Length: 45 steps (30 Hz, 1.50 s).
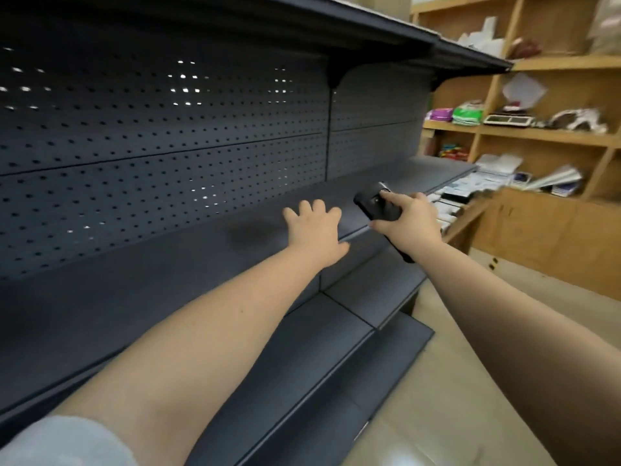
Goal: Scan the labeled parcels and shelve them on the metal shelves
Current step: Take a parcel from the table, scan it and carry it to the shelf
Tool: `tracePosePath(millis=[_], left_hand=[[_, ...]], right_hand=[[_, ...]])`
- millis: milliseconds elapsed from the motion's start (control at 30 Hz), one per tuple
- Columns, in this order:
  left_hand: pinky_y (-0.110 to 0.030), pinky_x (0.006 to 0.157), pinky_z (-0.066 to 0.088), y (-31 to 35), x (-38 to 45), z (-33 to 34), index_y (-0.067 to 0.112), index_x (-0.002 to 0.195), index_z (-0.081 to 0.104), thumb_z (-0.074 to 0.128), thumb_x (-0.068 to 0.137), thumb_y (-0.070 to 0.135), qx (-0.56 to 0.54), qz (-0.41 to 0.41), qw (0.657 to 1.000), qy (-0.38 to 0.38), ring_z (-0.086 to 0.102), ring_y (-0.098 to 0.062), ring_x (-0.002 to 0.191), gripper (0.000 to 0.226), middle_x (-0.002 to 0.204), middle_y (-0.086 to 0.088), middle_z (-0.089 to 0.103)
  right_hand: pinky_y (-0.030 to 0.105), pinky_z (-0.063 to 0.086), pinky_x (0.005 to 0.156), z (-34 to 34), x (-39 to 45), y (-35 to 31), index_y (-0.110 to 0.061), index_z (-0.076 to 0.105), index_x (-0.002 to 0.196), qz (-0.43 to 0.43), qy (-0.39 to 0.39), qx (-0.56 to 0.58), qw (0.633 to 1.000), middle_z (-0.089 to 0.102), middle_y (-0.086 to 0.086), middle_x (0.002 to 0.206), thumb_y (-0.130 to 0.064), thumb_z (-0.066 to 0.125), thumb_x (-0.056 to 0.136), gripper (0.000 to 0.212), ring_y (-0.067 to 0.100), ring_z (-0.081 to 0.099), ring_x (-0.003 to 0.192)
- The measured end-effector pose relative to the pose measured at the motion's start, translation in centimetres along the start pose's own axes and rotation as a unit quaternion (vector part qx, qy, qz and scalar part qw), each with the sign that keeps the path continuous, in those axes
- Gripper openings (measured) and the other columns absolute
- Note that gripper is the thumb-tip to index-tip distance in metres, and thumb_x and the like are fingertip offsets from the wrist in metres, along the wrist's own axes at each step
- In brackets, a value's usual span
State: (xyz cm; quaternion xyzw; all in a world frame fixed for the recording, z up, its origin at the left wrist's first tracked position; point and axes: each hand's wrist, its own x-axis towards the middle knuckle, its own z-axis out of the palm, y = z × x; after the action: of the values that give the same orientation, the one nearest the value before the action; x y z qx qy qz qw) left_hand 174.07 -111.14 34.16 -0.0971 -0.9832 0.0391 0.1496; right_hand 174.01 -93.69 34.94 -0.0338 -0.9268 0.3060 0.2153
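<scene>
- Nearest the camera, a grey sleeve [67, 442] covers the upper left arm at the lower left corner of the view.
- Both forearms are bare and extend forward and upward toward the dark metal shelves [141, 297].
- Lower tiers of the metal shelves step down toward the floor [470, 381] between the two arms.
- The left hand [316, 230] is stretched out palm-down over the middle shelf, fingers straight and slightly spread, holding nothing. Whether it touches the shelf surface cannot be told; a faint shadow lies on the shelf just to its left.
- The right hand [408, 218] grips a black handheld scanner [378, 205]. The fingers are curled round its handle, and the index finger lies on top of the scanner body.
- The scanner head points toward the left and away, over the front edge of the middle shelf. The lower end of its handle projects below the right wrist.
- No labeled parcel shows on the visible shelf surfaces.
- Behind the middle shelf stands a perforated back panel [151, 146]; light shows through some of its holes.
- An upper shelf overhangs the panel at the top.
- Farthest, at the right, wooden shelving [551, 134] holds blurred packets, papers and what appears to be a scale [507, 119].
</scene>
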Motion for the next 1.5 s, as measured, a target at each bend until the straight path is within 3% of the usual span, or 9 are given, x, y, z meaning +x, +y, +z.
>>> tracePosePath(millis=[100, 233, 433, 700, 900, 1033, 1267, 1500], left_hand=[[-0.051, 0.098, 0.033, 9.1, 5.1, 1.4, 0.025, 0.138, 0.044, 0.054, 0.090, 0.063, -0.039, 0.016, 0.999, 0.000, 0.039, -0.035, 0.125, 0.062, 0.137, -0.009, 0.045], [-0.050, 0.098, 0.033, 20.3, 11.2, 5.0, 0.025, 0.141, 0.041, 0.057, 0.091, 0.058, -0.051, 0.050, 0.997, 0.010, 0.040, -0.034, 0.129, 0.062, 0.139, -0.008, 0.047], [-0.052, 0.101, 0.032, 33.1, 16.3, 14.2, 0.028, 0.145, 0.033, 0.055, 0.092, 0.056, -0.050, 0.055, 0.997, -0.030, 0.037, -0.033, 0.129, 0.064, 0.142, -0.008, 0.041], [-0.049, 0.100, 0.033, 45.5, 23.5, 26.0, 0.031, 0.141, 0.042, 0.064, 0.086, 0.054, -0.134, 0.067, 0.983, -0.106, 0.039, -0.031, 0.127, 0.063, 0.140, -0.004, 0.045], [-0.049, 0.103, 0.034, 52.4, 35.9, 33.9, 0.032, 0.140, 0.049, 0.067, 0.084, 0.056, -0.251, -0.018, 0.950, -0.186, 0.037, -0.031, 0.131, 0.063, 0.145, -0.001, 0.045], [-0.047, 0.105, 0.032, 57.8, 45.1, 36.4, 0.032, 0.137, 0.053, 0.069, 0.085, 0.051, -0.268, 0.010, 0.942, -0.200, 0.036, -0.030, 0.132, 0.057, 0.147, -0.001, 0.045], [-0.050, 0.105, 0.034, 69.3, 59.6, 38.0, 0.034, 0.149, 0.036, 0.068, 0.087, 0.046, -0.289, 0.017, 0.942, -0.170, 0.035, -0.034, 0.132, 0.071, 0.149, -0.003, 0.044], [-0.048, 0.101, 0.035, 78.3, 72.1, 41.9, 0.034, 0.145, 0.041, 0.067, 0.085, 0.052, -0.246, -0.094, 0.951, -0.163, 0.038, -0.035, 0.128, 0.067, 0.147, -0.003, 0.044]], right_hand=[[0.044, 0.040, 0.105, -3.7, 3.3, 7.8, -0.042, 0.052, 0.136, 0.029, 0.002, 0.006, 1.000, 0.046, 0.006, 0.130, -0.046, 0.078, 0.076, 0.066, 0.031, 0.038, 0.128], [0.051, 0.034, 0.110, -6.8, 6.7, 18.5, -0.043, 0.050, 0.137, 0.068, -0.007, 0.014, 0.998, 0.041, 0.005, 0.144, -0.046, 0.077, 0.078, 0.065, 0.031, 0.032, 0.134], [0.042, 0.038, 0.104, -6.1, 8.7, 34.2, -0.044, 0.050, 0.138, 0.136, 0.009, 0.012, 0.991, 0.046, -0.001, 0.129, -0.047, 0.074, 0.080, 0.062, 0.023, 0.038, 0.125], [0.043, 0.034, 0.106, -1.8, 13.8, 50.6, -0.043, 0.046, 0.140, 0.215, -0.046, -0.043, 0.975, 0.043, 0.001, 0.136, -0.046, 0.071, 0.081, 0.065, 0.027, 0.037, 0.126], [0.042, 0.033, 0.105, -0.1, 23.3, 61.2, -0.045, 0.049, 0.138, 0.262, -0.080, -0.063, 0.960, 0.043, 0.001, 0.139, -0.045, 0.074, 0.077, 0.065, 0.027, 0.036, 0.127], [0.038, 0.032, 0.105, -1.3, 30.0, 67.8, -0.045, 0.051, 0.136, 0.306, -0.064, -0.068, 0.947, 0.044, 0.001, 0.138, -0.040, 0.076, 0.076, 0.065, 0.025, 0.036, 0.126], [0.039, 0.034, 0.104, -4.0, 43.0, 79.2, -0.047, 0.053, 0.134, 0.285, -0.043, -0.055, 0.956, 0.044, -0.003, 0.134, -0.040, 0.078, 0.075, 0.065, 0.021, 0.036, 0.124], [0.038, 0.030, 0.107, -5.3, 58.3, 91.5, -0.046, 0.052, 0.135, 0.194, -0.115, -0.059, 0.973, 0.040, -0.002, 0.141, -0.042, 0.077, 0.075, 0.065, 0.023, 0.032, 0.127]])
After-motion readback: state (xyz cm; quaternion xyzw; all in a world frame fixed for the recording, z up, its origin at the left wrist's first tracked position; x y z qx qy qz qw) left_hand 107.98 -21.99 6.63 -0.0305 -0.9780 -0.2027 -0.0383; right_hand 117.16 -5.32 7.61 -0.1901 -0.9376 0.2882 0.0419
